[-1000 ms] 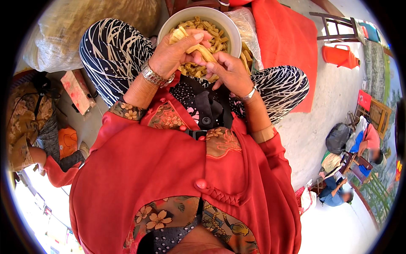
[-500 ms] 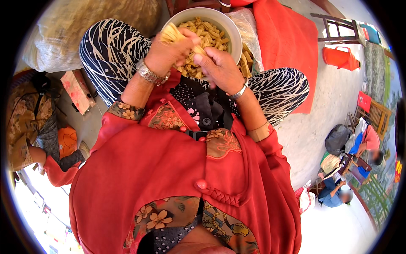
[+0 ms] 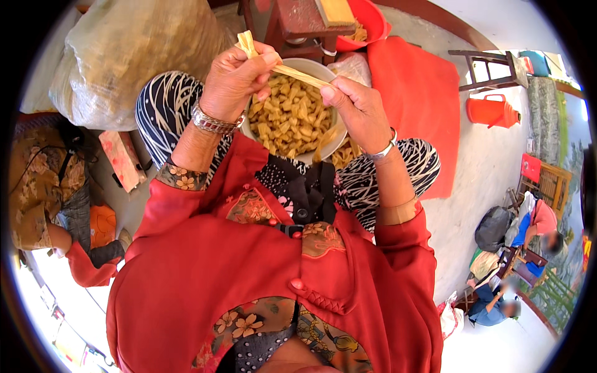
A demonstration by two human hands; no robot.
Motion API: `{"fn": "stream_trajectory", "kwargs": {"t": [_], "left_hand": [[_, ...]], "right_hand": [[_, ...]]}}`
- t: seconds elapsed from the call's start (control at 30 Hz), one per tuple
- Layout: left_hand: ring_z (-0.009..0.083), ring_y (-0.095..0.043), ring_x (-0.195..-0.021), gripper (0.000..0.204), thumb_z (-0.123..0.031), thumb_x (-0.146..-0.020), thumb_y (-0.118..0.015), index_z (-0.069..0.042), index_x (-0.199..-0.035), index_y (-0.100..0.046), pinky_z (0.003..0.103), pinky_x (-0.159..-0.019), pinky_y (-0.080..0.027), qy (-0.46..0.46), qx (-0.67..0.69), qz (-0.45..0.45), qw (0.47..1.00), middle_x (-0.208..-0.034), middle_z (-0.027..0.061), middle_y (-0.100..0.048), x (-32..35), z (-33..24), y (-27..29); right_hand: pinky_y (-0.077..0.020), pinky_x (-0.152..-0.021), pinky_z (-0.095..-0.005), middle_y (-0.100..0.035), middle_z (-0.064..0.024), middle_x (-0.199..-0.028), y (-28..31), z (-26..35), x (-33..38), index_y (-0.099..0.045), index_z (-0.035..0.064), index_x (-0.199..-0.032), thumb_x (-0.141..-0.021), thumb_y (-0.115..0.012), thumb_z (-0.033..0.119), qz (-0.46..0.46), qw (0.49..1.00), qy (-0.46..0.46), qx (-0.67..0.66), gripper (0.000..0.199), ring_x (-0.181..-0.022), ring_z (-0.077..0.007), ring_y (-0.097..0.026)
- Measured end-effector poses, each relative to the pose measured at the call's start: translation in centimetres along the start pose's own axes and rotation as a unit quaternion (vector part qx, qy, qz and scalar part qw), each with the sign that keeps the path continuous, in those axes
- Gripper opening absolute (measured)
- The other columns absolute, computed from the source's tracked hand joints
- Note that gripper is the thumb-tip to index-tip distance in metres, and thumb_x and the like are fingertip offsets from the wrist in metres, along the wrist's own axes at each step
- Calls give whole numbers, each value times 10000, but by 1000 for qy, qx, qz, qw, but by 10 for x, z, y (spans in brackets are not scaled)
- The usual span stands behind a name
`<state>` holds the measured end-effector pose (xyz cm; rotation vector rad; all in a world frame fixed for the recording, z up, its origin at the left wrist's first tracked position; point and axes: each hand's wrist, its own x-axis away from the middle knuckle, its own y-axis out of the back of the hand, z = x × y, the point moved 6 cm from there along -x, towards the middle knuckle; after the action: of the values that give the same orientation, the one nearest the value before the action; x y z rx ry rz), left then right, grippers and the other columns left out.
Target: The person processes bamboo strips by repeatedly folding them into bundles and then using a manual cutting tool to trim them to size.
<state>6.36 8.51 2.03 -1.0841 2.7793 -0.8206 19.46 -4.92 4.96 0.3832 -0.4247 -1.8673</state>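
A pale yellow, husk-like strip [image 3: 300, 75] is stretched between my two hands above a light-coloured basin [image 3: 305, 63]. My left hand [image 3: 239, 79] is closed round the strip near one end, whose folded tip stands up past the fingers. At the other end, my right hand [image 3: 360, 115] pinches it between thumb and fingers. Below my right hand a loose yellowish strip [image 3: 329, 143] hangs over the basin's edge. The basin, between my knees, holds many small knotted yellow pieces [image 3: 289, 115].
A large bulging translucent sack [image 3: 137, 62] stands at the left. Ahead are a dark red wooden stool [image 3: 305, 25] and a red tub [image 3: 367, 25]. A red cloth [image 3: 413, 105] lies to the right, near an orange-red jug [image 3: 493, 112]. Other people sit at the far right.
My hands have moved apart, drawing the strip out straight between them. More of the basin's contents, the stool and the red tub show now.
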Motion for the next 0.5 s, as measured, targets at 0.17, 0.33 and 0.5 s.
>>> {"fn": "stream_trajectory", "kwargs": {"t": [0.17, 0.33, 0.5], "left_hand": [[36, -430, -448, 63, -77, -855, -607, -14, -854, -599, 205, -400, -413, 20, -89, -16, 996, -586, -24, -506, -11, 13, -7], [38, -450, -436, 78, -93, -873, -605, -17, -876, -588, 196, -404, -414, 38, -70, 10, 997, -590, -19, -506, -16, 21, -16], [27, -395, -444, 51, -62, -871, -576, -17, -893, -586, 204, -439, -414, 5, -166, 37, 985, -609, -33, -495, -40, -2, -35]], "right_hand": [[-420, -546, -309, -505, -72, -594, 2, -26, -3, -550, 17, -834, -919, -547, 272, 39, 994, -97, -34, 269, -558, -163, -502], [-380, -434, -202, -485, 24, -630, -1, -36, 6, -589, 38, -892, -944, -515, 297, 82, 990, -104, -54, 275, -507, -43, -450], [-405, -518, -289, -511, -52, -613, 24, -28, -19, -544, 23, -796, -931, -511, 267, 4, 1000, -16, 15, 281, -536, -152, -490]]}}
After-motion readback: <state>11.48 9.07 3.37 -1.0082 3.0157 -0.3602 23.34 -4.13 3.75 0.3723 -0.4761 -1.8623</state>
